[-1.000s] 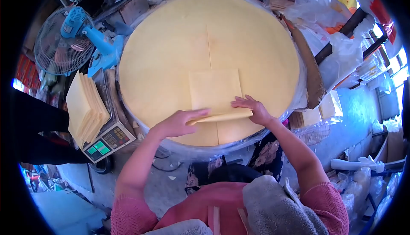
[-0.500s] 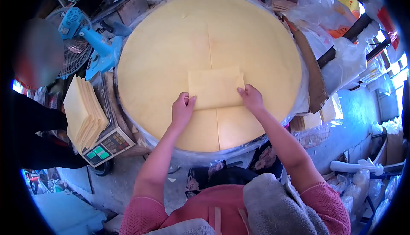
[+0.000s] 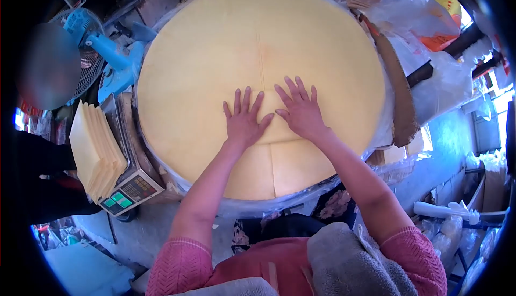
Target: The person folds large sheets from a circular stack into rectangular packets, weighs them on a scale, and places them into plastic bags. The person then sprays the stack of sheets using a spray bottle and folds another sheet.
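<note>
Pale-yellow, thin folded sheet (image 3: 277, 136) lies on the near half of a broad, round, pale-yellow surface (image 3: 188, 70), its long axis running side to side and its straight lower edge facing the person. The bare left hand (image 3: 245, 125) and bare right hand (image 3: 305, 115) press flat upon it, fingers spread apart and pointing away from the body, thumbs near each other. Its side edges are hard to make out beneath the hands.
</note>
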